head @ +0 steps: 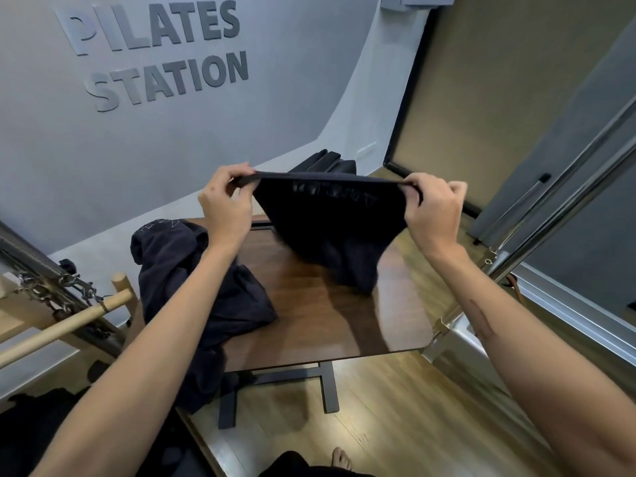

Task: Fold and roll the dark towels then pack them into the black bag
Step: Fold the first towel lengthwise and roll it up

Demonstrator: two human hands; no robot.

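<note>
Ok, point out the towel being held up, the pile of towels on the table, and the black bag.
held towel (330,215), head view, middle of the hanging cloth.
towel pile (192,280), head view, top of the heap at the table's left edge.
black bag (327,163), head view, top part showing behind the held towel.

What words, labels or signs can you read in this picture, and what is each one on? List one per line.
"PILATES" on the grey wall, in raised letters; anything above it is cut off.
"STATION" on the same wall, just below.
Pale lettering on the held towel, stretched between the left hand and right hand: too blurred to read.
Faint mark on the towel pile: unreadable.
</note>
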